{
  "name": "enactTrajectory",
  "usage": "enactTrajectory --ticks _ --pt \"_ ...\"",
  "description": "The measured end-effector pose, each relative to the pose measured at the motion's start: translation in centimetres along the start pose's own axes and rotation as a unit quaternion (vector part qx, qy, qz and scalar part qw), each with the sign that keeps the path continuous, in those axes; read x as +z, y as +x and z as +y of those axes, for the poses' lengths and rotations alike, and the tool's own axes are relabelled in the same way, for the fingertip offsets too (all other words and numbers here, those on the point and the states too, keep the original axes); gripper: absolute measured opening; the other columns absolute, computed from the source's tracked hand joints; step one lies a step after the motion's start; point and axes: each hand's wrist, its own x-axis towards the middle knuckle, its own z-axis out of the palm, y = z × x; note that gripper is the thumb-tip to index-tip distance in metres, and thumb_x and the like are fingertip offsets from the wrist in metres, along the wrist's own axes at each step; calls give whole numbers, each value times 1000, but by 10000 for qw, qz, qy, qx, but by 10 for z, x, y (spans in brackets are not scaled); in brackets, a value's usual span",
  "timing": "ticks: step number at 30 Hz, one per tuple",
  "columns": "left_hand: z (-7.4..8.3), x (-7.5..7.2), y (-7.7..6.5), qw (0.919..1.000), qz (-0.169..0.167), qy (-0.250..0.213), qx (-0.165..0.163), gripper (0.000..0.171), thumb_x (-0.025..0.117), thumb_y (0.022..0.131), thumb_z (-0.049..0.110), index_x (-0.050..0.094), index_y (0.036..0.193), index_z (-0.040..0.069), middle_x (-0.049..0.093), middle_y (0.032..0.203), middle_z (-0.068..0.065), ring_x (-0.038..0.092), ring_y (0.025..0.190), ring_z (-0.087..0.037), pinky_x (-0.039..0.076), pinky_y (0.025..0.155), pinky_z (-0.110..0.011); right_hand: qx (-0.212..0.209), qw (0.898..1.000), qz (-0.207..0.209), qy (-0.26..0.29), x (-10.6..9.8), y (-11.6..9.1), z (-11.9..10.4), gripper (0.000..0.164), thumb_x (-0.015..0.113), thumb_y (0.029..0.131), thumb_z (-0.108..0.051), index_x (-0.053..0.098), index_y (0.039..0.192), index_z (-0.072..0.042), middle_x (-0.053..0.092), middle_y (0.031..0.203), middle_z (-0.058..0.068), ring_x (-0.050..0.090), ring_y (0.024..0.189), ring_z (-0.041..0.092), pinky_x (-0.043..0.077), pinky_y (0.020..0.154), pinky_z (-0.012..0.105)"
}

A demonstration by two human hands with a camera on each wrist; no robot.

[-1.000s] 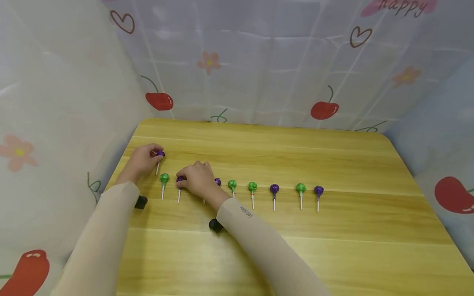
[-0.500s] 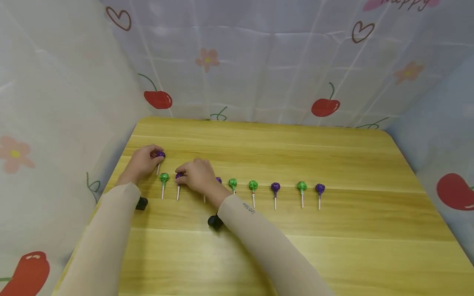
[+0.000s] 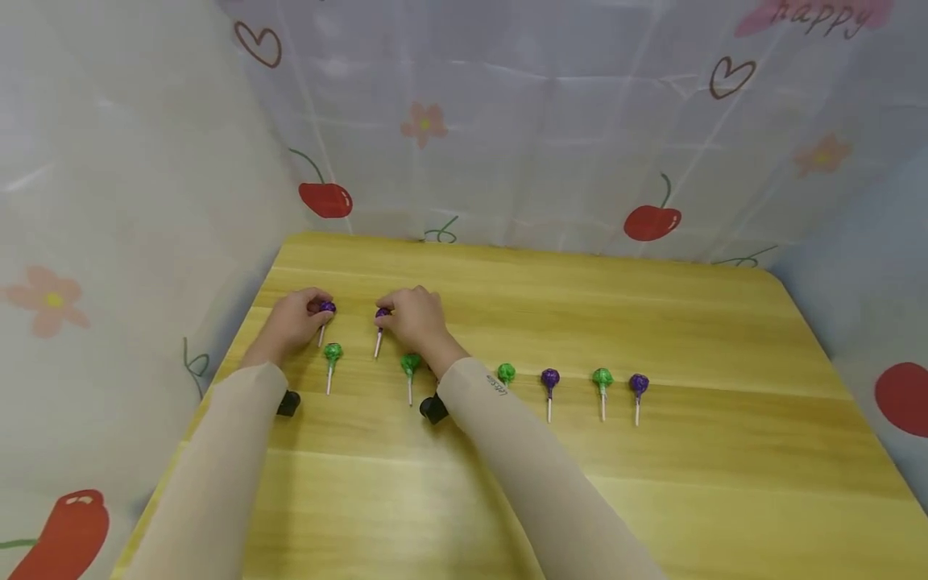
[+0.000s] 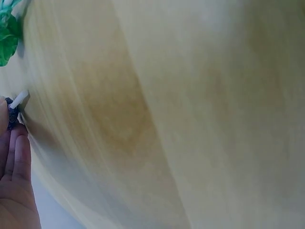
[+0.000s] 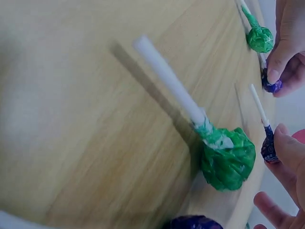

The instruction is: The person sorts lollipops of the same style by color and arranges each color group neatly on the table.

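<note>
At the table's far left, my left hand [image 3: 290,324] pinches the wrapped head of a purple lollipop [image 3: 328,308], its stick pointing toward me. To its right, my right hand [image 3: 422,324] holds a second purple lollipop [image 3: 382,314] by the head between thumb and fingers. In the right wrist view that purple lollipop [image 5: 269,147] has its stick angled up, away from the fingertips. Nearer to me lie a green lollipop [image 3: 333,353] below the left hand and another green lollipop [image 3: 410,362] below the right. The left wrist view shows only part of the left hand [image 4: 16,191].
The row continues rightward on the wooden table [image 3: 652,499] with a green lollipop [image 3: 506,373], a purple one [image 3: 550,379], a green one [image 3: 602,377] and a purple one [image 3: 639,384]. My right forearm hides part of the row. Printed curtains [image 3: 507,145] enclose the table's back and sides.
My right hand has lifted its purple lollipop out of the row and carried it away from me, level with the left hand's lollipop. A green lollipop it covered now shows. The left hand keeps its place.
</note>
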Motion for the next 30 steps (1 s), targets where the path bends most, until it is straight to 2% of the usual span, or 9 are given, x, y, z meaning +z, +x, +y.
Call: enactTrajectory --ticks 6,13,19,23,30 --pt "6 3 -1 10000 -43 -56 -4 34 56 102 17 56 131 0 62 124 -22 58 115 -37 49 99 -51 111 9999 -93 -84 3 -1 1 31 67 92 -41 73 121 -30 71 121 -12 61 113 22 44 97 42" --pt "5 5 1 10000 19 -46 13 34 56 102 18 57 132 1 63 124 -20 59 114 -36 50 98 -50 220 9992 -171 -288 7 1 3 35 67 91 -45 71 123 -32 71 122 -12 63 116 20 45 99 43" --pt "4 4 -3 9999 122 -22 29 45 57 102 17 49 143 1 60 129 -23 59 115 -38 50 99 -51 258 9988 -250 -346 6 0 4 40 66 92 -46 67 129 -31 69 127 -12 61 120 20 44 99 41" --pt "5 3 -4 9998 158 -61 48 50 59 101 19 46 146 1 59 131 -24 60 116 -39 49 101 -53 234 9987 -292 -353 4 -1 4 42 65 92 -46 66 130 -30 68 129 -11 60 122 21 43 102 43" --pt "6 -2 -5 9997 108 -229 -28 60 61 100 26 38 153 10 48 145 -24 55 126 -40 46 105 -56 141 9993 -319 -153 -5 -5 8 46 63 94 -47 63 135 -27 68 129 -11 60 125 21 44 105 44"
